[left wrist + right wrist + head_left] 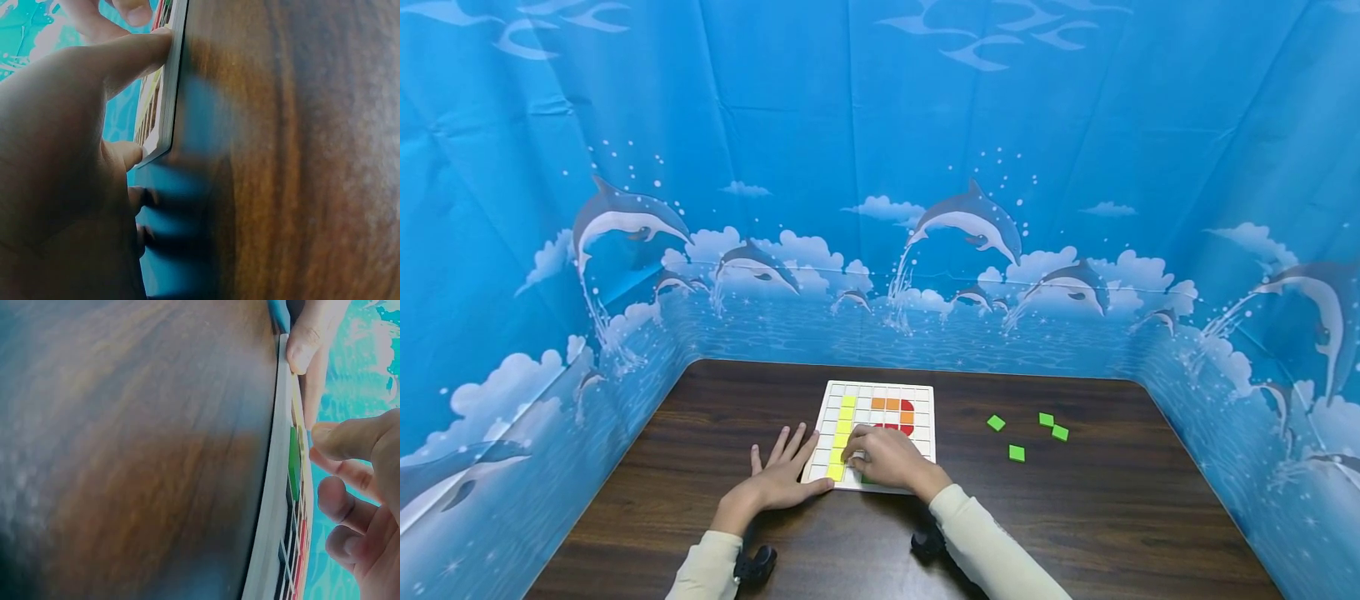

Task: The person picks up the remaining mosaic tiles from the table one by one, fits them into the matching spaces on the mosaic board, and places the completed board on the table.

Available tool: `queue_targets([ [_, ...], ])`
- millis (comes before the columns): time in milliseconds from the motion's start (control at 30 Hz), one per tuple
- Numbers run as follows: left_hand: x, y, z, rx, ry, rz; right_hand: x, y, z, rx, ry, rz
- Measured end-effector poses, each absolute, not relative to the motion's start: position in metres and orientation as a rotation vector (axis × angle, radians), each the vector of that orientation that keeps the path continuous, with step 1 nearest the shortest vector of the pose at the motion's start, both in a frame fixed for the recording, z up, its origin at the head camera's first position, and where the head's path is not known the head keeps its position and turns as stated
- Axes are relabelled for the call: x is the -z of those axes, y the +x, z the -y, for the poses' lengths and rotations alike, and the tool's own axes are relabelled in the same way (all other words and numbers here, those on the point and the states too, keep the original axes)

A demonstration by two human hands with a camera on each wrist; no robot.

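Note:
A white grid board (828,414) lies on the table with a column of yellow tiles (847,414) along its left side. Orange tiles (885,404) and red rounded tiles (907,406) form a shape at its upper right. My left hand (775,482) is spread at the board's left edge, its thumb on the lower left corner. Over the board, my right hand (887,457) has curled fingers, thumb and index tips close together beside the yellow column. I cannot tell whether a tile is between them. A green tile (294,464) shows near the board's front edge, mostly hidden in the head view.
Several loose green tiles (1017,453) lie on the dark wooden table (1120,500) to the right of the board. A blue dolphin-print curtain (865,208) surrounds the table's back and sides.

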State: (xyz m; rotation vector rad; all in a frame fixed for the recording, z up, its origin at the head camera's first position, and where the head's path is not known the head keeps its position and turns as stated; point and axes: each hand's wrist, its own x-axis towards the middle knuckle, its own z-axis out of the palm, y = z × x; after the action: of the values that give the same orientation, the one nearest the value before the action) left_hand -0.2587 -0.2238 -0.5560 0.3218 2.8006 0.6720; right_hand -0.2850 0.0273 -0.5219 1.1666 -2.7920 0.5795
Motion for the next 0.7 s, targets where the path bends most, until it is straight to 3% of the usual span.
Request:
queue_targets([
  [700,0.544,-0.252,0.219,-0.693,0.323,-2.796,0.507,-0.291,-0.08,-0.757,0.959,2.751],
])
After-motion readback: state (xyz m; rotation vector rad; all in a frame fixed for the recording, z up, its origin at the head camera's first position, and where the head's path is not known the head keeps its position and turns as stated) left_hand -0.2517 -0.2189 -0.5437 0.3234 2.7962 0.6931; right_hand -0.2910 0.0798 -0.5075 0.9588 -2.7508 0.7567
